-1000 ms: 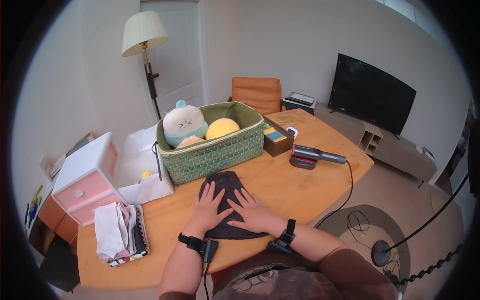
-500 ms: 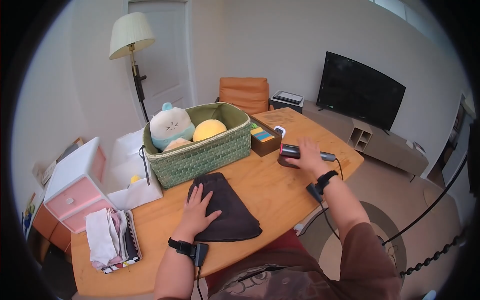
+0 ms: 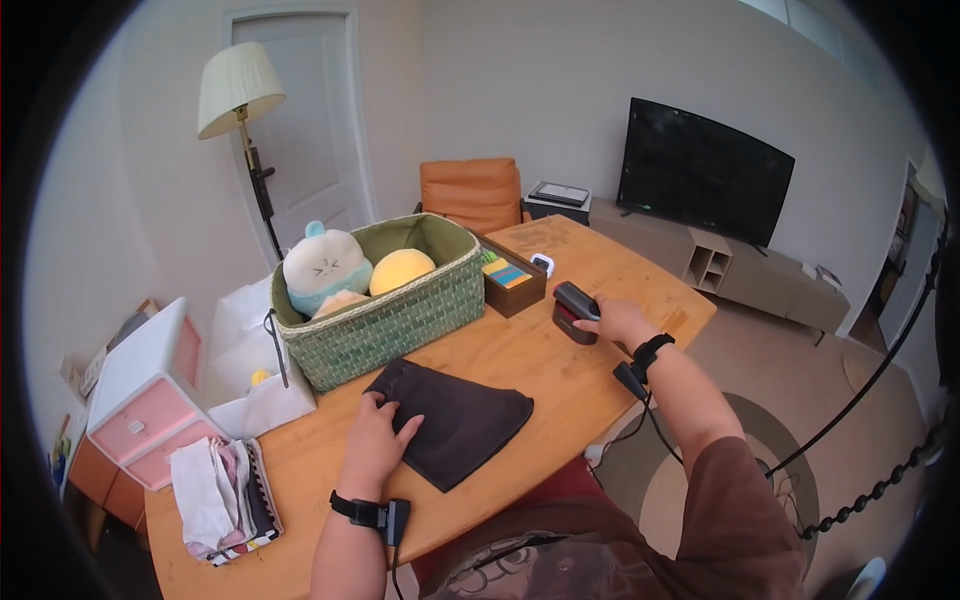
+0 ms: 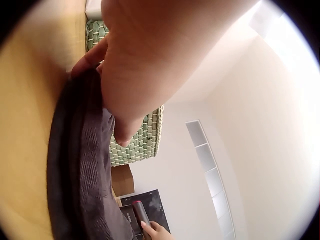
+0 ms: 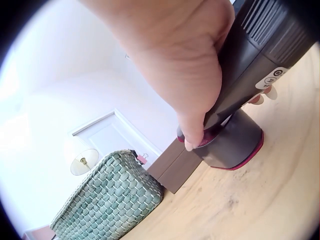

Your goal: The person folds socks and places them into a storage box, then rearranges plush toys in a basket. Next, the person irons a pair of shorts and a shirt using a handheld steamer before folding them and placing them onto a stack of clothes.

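A folded dark garment lies on the wooden table in front of me. My left hand is at its left edge, fingers bent around the fabric while the thumb lies apart; the left wrist view shows the fingers curled at the garment's end. Farther right, my right hand grips a grey handheld garment steamer. Its head is at the dark, red-rimmed stand on the table, and my thumb is beside the head.
Behind the garment stands a green woven basket of plush toys. A brown box adjoins it. At left are a white bin, a pink-fronted drawer unit and a stack of folded cloths. A cord hangs off the table's right side.
My right hand has left the garment, reached right and taken hold of the steamer, whose handle has swung toward me. My left fingers have curled at the garment's edge, and the garment has turned.
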### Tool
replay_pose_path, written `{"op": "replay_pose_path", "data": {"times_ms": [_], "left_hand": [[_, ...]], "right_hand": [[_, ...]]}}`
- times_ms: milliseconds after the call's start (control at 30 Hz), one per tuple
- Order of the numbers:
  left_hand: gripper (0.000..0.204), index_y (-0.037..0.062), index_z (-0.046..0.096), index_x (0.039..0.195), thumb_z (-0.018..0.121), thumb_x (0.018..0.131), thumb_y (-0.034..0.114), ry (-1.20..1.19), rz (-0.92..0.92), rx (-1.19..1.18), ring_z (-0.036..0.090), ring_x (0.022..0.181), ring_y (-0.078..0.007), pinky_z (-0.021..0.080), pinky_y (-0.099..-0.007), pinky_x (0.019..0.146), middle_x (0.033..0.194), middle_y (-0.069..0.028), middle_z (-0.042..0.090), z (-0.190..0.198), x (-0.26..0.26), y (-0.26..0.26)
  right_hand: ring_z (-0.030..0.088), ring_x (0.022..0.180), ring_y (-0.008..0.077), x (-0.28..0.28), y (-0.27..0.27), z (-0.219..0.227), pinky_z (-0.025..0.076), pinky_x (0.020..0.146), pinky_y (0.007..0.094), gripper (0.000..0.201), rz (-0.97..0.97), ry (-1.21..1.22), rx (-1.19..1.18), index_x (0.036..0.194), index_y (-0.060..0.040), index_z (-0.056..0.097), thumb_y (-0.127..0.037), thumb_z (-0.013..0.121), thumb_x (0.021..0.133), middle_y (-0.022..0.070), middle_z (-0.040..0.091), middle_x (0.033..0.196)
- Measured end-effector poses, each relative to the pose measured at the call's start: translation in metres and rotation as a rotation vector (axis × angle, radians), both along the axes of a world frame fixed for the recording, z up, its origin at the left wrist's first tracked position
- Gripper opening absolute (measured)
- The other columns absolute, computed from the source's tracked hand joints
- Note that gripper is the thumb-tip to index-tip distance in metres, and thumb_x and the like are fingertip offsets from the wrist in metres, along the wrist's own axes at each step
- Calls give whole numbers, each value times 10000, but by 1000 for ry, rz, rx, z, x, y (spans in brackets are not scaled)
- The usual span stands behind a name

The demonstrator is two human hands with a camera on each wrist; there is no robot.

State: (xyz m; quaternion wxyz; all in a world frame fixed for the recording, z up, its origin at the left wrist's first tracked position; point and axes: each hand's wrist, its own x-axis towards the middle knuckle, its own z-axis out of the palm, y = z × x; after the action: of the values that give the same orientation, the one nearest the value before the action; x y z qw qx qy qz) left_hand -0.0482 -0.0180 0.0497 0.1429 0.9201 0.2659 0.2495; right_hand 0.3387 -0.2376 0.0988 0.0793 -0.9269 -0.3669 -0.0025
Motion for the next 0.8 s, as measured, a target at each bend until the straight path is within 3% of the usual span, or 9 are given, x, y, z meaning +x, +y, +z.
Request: {"op": "replay_pose_path", "data": {"times_ms": [67,200,267,367,433,500,533,667,800], "left_hand": [[412,-24,683,1023,721,860,353,-36,25,-53,660,901,-312,535,-384,803,1164,-200,596,-1,2,-2],[346,-31,663,943,707,889,308,-104,-39,-77,669,775,-239,532,-348,701,964,-158,653,9,3,-11],[312,-10,657,913,699,902,299,-62,-138,-511,654,709,-229,514,-347,648,807,-124,657,18,2,-19],[269,6,658,906,680,924,274,-217,-152,-488,626,632,-174,489,-320,592,749,-105,647,6,3,-14],[254,21,659,952,673,920,272,-248,-124,-478,636,722,-215,494,-338,645,838,-108,667,-1,3,-4],[269,25,647,1022,667,908,267,-335,10,96,632,871,-271,497,-381,740,975,-116,672,2,1,3],[352,28,622,1126,676,887,280,-310,-5,49,597,1025,-337,484,-421,862,1096,-159,648,1,0,7],[534,32,540,1298,690,875,322,-270,-98,69,579,1104,-392,470,-419,959,1137,-229,621,-26,5,20],[576,49,500,1346,671,884,348,-152,-140,-153,581,1090,-393,476,-426,937,1170,-223,598,-22,4,16]], "right_hand": [[665,1015,326,2,7,-4,518,863,394,731,-91,15,6,1199,-13,569,-630,661,819,185,693,1050],[669,1012,317,-6,18,-3,524,852,387,764,-143,62,40,1191,-3,573,-644,685,792,185,693,1047],[671,1004,319,-6,24,-9,525,851,384,756,-147,-14,49,1186,-13,580,-623,724,763,185,693,1044],[670,1000,325,14,24,-27,525,850,391,717,-87,43,172,1161,-18,595,-572,766,739,187,691,1044],[671,988,332,10,19,-24,525,844,398,686,-64,38,181,1150,-18,602,-544,771,744,192,692,1030],[673,976,340,-2,19,-15,526,837,405,655,-28,29,186,1139,-18,608,-517,776,748,197,693,1015],[669,965,359,-10,19,-10,523,834,406,648,-7,13,175,1140,3,607,-492,776,758,220,687,1008],[667,922,387,-39,26,0,526,804,429,630,111,-5,221,1154,-11,605,-503,746,787,232,687,972],[675,886,381,-92,31,26,537,760,440,644,294,-106,273,1175,-43,595,-550,722,798,217,691,949]]}}
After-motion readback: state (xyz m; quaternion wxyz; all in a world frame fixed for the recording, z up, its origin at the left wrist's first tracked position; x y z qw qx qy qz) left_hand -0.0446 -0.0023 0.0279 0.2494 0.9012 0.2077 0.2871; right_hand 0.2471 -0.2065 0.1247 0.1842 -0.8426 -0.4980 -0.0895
